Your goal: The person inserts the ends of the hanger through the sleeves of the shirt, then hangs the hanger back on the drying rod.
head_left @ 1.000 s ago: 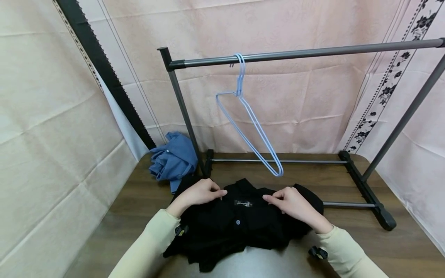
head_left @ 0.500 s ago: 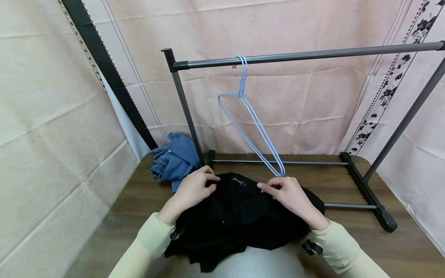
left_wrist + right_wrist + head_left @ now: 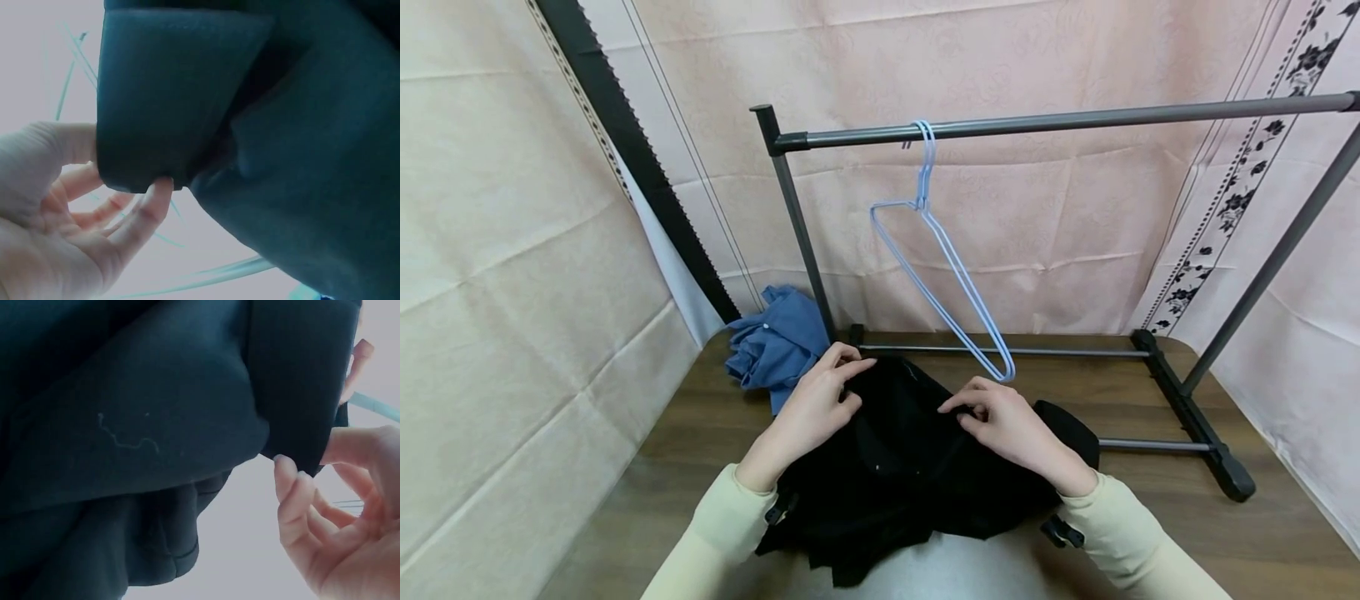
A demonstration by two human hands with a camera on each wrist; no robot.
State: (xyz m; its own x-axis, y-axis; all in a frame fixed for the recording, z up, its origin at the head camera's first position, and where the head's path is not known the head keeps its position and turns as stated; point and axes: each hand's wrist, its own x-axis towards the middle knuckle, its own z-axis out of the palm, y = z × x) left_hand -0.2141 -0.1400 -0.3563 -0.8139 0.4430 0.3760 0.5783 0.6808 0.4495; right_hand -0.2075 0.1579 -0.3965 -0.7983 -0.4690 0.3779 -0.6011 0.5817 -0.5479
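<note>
A black button shirt (image 3: 917,492) is bunched on the tabletop, its upper part lifted between both hands. My left hand (image 3: 808,412) pinches the shirt's upper left edge; in the left wrist view its thumb and fingers hold the corner of a flat, stitched flap that looks like the collar (image 3: 169,94). On the opposite side my right hand (image 3: 1011,425) pinches a similar corner, seen in the right wrist view with the collar's dark edge (image 3: 300,381) between thumb and fingers. A pale loose thread (image 3: 125,445) lies on the cloth there.
Two light blue hangers (image 3: 955,258) hang from the bar of a grey metal rack (image 3: 1075,121) behind the shirt. A crumpled blue garment (image 3: 778,342) lies by the rack's left leg. The rack's black foot (image 3: 1198,417) stands at the right.
Both hands have raised the shirt's top, the left hand moving up and left, the right slightly up and left. The pale label and buttoned front seen earlier have folded out of sight.
</note>
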